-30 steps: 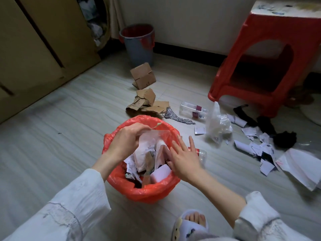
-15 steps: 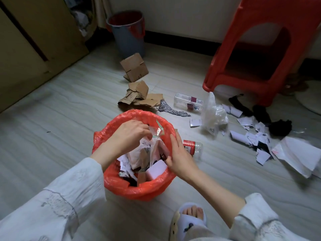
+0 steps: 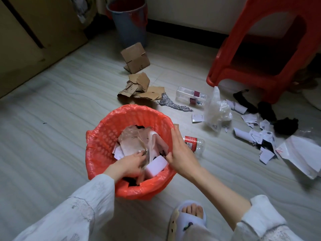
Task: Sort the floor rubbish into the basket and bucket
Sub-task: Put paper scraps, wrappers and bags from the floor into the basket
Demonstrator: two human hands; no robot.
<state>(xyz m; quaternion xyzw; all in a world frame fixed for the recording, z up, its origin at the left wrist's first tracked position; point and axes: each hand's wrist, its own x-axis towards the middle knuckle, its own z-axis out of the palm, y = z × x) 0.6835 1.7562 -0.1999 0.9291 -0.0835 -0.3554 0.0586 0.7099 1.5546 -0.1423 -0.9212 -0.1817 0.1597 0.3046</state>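
The left hand [image 3: 129,163] is down inside the basket [image 3: 104,136], which stands on the floor lined with a red bag, and its curled fingers press on the crumpled paper and wrappers [image 3: 137,141] piled there; whether they actually grip a piece is too blurred to tell. The right hand [image 3: 180,153] rests on the basket's right rim with its fingers straight and together, the thumb dipping inside beside a white foam block [image 3: 155,165]. Just beyond that hand a plastic bottle [image 3: 194,144] with a red label lies on the floor. Farther out lie torn cardboard [image 3: 140,87], a clear box [image 3: 191,96], a clear plastic bag [image 3: 217,108] and paper scraps [image 3: 257,136]. The grey bucket [image 3: 129,23] stands by the far wall, well apart from the basket
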